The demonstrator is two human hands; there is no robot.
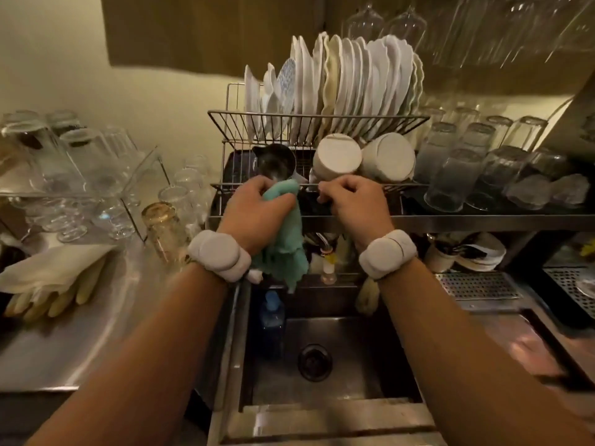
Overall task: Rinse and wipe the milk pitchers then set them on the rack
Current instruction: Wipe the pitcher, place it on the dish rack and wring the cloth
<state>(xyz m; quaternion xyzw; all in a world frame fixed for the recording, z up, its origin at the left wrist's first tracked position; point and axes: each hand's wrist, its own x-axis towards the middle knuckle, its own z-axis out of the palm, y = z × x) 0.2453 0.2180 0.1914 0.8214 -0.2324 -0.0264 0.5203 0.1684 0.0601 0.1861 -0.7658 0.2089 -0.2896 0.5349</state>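
A steel milk pitcher [275, 162] lies on its side on the lower tier of the wire dish rack [222, 186], its mouth facing me. My left hand [257, 207] grips a teal cloth [285, 249] right below the pitcher, and the cloth's top touches the pitcher's lower edge. The rest of the cloth hangs down over the sink. My right hand [351, 204] is at the rack's front rail beside two white bowls [336, 156], fingers curled. Whether they pinch the rail or something dark under it is hidden.
White plates [338, 88] fill the rack's upper tier. Upturned glasses [457, 175] stand to the right, more glassware [80, 175] on the left. Rubber gloves [54, 284] lie on the left counter. Below are the steel sink [354, 365] and a blue bottle [272, 320].
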